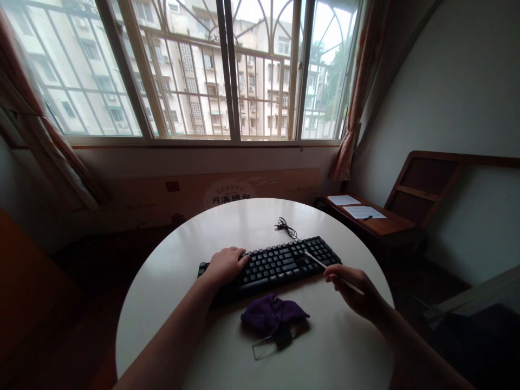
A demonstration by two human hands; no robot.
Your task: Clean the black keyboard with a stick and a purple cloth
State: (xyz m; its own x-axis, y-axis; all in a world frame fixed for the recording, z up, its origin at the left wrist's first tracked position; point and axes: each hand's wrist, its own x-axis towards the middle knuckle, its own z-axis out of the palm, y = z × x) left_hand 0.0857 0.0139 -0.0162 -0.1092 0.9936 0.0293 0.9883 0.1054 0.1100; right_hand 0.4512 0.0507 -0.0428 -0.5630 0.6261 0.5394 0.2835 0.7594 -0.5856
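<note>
A black keyboard (280, 260) lies at a slant across the round white table. My left hand (228, 264) is closed over its left part, the fingers at the far edge and the thumb on the keys. Between the fingers of my right hand (353, 284) is a thin white cotton swab (317, 260), its tip at the keys toward the right end of the keyboard. Nearer to me lies a crumpled purple cloth (274, 314). Against it rests a small black piece with a wire loop (283, 337), perhaps a keycap puller.
The keyboard's coiled cable (287, 228) lies behind it on the white table (162, 309). To the right, a wooden bench (382, 219) bears paper sheets (363, 212) and a pen (368, 218). A printed box panel (190, 197) stands below the barred window.
</note>
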